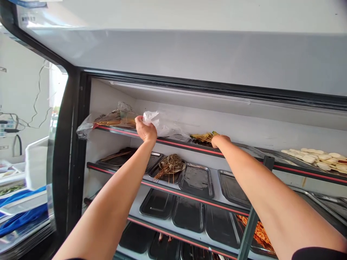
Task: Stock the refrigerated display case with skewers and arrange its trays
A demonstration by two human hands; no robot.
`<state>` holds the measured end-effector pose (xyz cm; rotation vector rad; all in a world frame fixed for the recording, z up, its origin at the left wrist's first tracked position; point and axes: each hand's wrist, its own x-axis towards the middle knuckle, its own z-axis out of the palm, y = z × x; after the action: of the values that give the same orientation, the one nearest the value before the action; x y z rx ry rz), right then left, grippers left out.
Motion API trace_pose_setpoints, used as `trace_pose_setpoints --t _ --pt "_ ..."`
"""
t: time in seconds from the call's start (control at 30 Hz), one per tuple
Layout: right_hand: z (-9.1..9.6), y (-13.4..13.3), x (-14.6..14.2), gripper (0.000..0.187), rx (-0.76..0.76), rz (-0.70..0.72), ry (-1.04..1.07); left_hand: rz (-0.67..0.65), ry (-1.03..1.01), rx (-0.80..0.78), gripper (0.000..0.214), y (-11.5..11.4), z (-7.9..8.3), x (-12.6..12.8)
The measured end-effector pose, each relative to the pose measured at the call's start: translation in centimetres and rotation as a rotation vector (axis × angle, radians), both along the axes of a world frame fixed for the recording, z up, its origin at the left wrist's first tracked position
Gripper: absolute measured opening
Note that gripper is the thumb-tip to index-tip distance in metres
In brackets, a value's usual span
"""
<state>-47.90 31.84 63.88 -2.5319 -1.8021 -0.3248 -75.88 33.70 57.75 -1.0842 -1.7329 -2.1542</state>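
Note:
My left hand (146, 129) is closed on a clear plastic bag (162, 124) above the top shelf's front edge. My right hand (220, 140) reaches onto the same shelf, its fingers closed around the stick ends of yellow-green skewers (203, 137); the fingertips are partly hidden. These skewers lie on a dark tray. Left of my left hand, more skewers (114, 118) rest in clear plastic, their sticks pointing toward the hand.
Below are shelves with dark trays (196, 180), one holding a skewer bundle (172, 164). White slices on skewers (320, 157) lie at the top right, and reddish food (260, 231) lower right. A dark upright post (252, 224) crosses the shelf fronts. White crates (38, 164) stand outside at left.

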Motion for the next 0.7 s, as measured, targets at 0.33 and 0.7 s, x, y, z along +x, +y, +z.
trace_pose_setpoints --t 0.33,0.7 --pt "2.8 -0.9 1.7 0.038 -0.230 -0.006 0.612 -0.095 0.651 -0.499 0.034 -0.4 -0.1 0.3" --pt "1.1 -1.5 3.8 0.012 -0.031 0.101 0.554 -0.048 0.703 -0.545 0.028 -0.5 -0.3 0.5"
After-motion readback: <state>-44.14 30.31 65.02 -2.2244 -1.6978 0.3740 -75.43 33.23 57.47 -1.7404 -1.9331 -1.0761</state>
